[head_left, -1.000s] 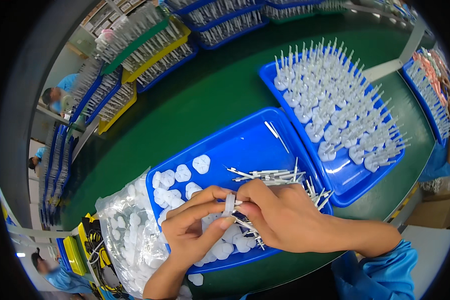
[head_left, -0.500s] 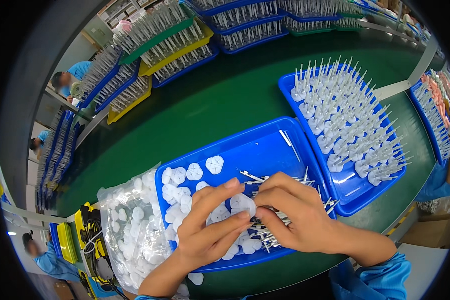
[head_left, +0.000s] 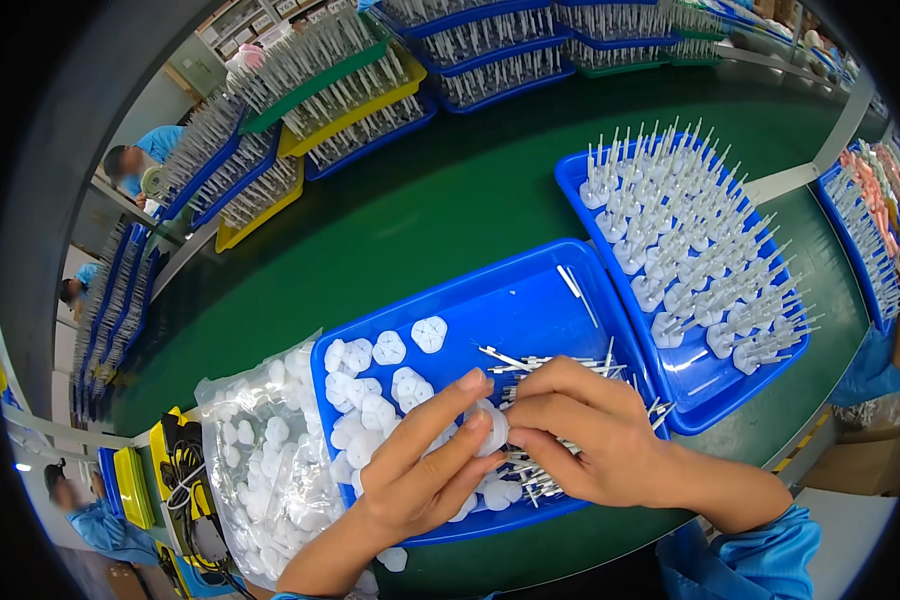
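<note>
Over the near blue tray, a translucent white flower-shaped plastic piece is held between both hands. My left hand is closed on its left side, index finger raised along it. From the right, my right hand pinches its edge with thumb and forefinger; whether those fingertips also hold a thin stick is hidden. Loose white pieces lie in the tray's left part. Thin white sticks with dark ends are heaped under and beside my right hand.
At right, a blue tray holds rows of white pieces with upright sticks. A clear bag of white pieces lies left. Stacked trays of similar parts line the far side of the green table. Co-workers appear at far left.
The white piece has tilted and turned between my fingers, and my left fingers have shifted around it. Both hands stay over the tray, almost in the same place.
</note>
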Motion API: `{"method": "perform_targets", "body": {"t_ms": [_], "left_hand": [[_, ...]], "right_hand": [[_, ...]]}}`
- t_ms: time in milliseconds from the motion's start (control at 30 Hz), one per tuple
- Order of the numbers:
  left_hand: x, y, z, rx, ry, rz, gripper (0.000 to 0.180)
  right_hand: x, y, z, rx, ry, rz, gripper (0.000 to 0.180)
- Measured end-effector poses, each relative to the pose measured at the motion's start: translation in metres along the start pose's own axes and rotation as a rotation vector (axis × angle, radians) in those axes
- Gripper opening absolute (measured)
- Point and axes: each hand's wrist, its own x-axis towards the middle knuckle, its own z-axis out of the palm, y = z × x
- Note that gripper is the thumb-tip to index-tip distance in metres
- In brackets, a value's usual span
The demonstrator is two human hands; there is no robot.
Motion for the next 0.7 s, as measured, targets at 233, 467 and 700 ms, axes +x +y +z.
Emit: {"method": "perform_targets", "body": {"t_ms": [233,467,700], "left_hand": [[0.003,0.01,0.003,-0.41,0.094,-0.353,0.041],[-0.015,-0.013,0.003,-1.436,0.125,-0.947,0.021],[0.008,0.006,-0.009,-0.57,0.024,-0.763,0.021]], "right_hand": [[0.002,0.001,-0.002,0.088,-0.043,0.08,0.015],[-0.004,-0.015,-0.002,0.066,-0.091,0.24,0.023],[-0.043,-0.03,-0.047,-0.295,0.123,0.267,0.016]]}}
